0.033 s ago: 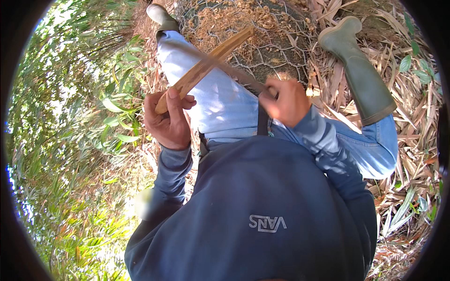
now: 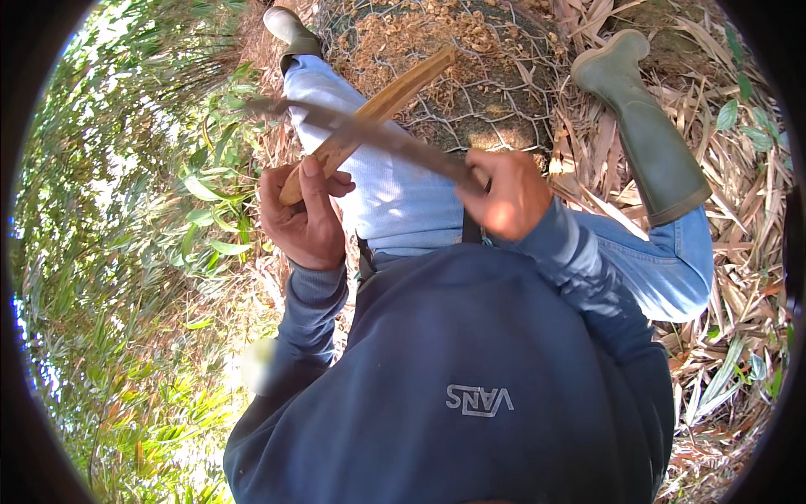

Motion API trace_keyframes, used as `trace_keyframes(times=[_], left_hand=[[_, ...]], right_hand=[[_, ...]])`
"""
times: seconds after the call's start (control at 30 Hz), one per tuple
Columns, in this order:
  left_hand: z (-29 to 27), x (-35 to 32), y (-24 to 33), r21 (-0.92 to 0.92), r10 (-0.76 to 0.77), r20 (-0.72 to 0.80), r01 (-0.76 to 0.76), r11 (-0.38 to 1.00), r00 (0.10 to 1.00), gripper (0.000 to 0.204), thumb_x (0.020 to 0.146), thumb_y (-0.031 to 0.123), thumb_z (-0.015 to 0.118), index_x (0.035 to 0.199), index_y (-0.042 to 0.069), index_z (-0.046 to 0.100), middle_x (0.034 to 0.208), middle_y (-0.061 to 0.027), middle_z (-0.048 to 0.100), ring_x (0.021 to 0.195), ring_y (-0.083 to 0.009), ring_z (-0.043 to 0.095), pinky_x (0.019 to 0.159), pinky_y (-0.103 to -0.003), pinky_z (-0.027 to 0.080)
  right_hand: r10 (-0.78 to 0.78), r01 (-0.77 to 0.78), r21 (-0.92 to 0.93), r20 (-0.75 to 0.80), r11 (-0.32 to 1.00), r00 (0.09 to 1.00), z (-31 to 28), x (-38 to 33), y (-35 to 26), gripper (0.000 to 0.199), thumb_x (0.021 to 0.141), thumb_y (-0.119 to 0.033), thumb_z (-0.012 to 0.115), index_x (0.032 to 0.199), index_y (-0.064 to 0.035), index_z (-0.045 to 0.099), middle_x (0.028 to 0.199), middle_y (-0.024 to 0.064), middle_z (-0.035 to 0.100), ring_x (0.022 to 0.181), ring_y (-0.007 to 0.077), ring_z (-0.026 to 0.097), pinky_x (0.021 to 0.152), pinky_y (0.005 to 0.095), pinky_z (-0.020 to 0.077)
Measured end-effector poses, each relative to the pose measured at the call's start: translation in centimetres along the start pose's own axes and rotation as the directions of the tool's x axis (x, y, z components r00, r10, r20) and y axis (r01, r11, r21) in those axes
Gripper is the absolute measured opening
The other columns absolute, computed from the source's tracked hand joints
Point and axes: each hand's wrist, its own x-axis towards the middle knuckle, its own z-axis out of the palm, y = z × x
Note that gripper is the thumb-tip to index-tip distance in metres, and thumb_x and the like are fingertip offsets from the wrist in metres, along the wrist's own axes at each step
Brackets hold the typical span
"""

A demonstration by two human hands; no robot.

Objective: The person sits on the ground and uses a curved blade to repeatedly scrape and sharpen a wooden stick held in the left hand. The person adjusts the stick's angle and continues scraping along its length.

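Observation:
My left hand [image 2: 306, 217] is closed around the lower end of a split wooden stick [image 2: 407, 91], which slants up and to the right over my thigh. In my right hand [image 2: 510, 197] is a machete [image 2: 399, 144], gripped at its handle end, which the fingers hide. The dark, long blade points left and is smeared by motion. It crosses in front of the stick, above my left fingers; whether the edge touches the wood I cannot tell.
Wire mesh [image 2: 512, 105] covers a mound between my legs, with wood shavings [image 2: 401, 40] scattered on it. Green rubber boots [image 2: 651, 139] are on my feet. Dry leaves [image 2: 726, 277] lie at the right; green plants [image 2: 210, 189] grow at the left.
The machete blade has swung down and to the left across the stick. My right hand has shifted slightly down and left, while the left hand and stick stay almost in place.

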Motion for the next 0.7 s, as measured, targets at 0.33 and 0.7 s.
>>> trace_keyframes(times=[0.33,0.7], left_hand=[[-0.2,-1.2,0.7,-0.016,-0.018,-0.035,0.018,1.0,0.999,0.018,0.099,0.013,0.053,0.091,-0.001,0.047,0.062,-0.0101,0.059,0.056,-0.0145,0.062,0.051,-0.027,0.054],[0.1,-0.9,0.7,0.034,0.007,-0.03,-0.006,0.999,1.0,0.019,0.1,0.015,0.052,0.091,-0.001,0.047,0.065,-0.0126,0.061,0.055,-0.0147,0.061,0.051,-0.028,0.055]], right_hand=[[0.031,-0.032,-0.009,-0.097,0.999,0.995,-0.6,0.6,0.2,0.024,0.076,-0.022,0.067,0.081,0.0022,0.066,0.062,0.0246,0.058,0.06,0.041,0.06,0.057,0.0448,0.0459],[0.196,-0.2,-0.033,-0.102,0.979,0.975,0.0,2.2,4.7,0.034,0.078,-0.03,0.062,0.086,0.0024,0.068,0.072,0.0238,0.064,0.072,0.0421,0.064,0.068,0.0451,0.0498]])
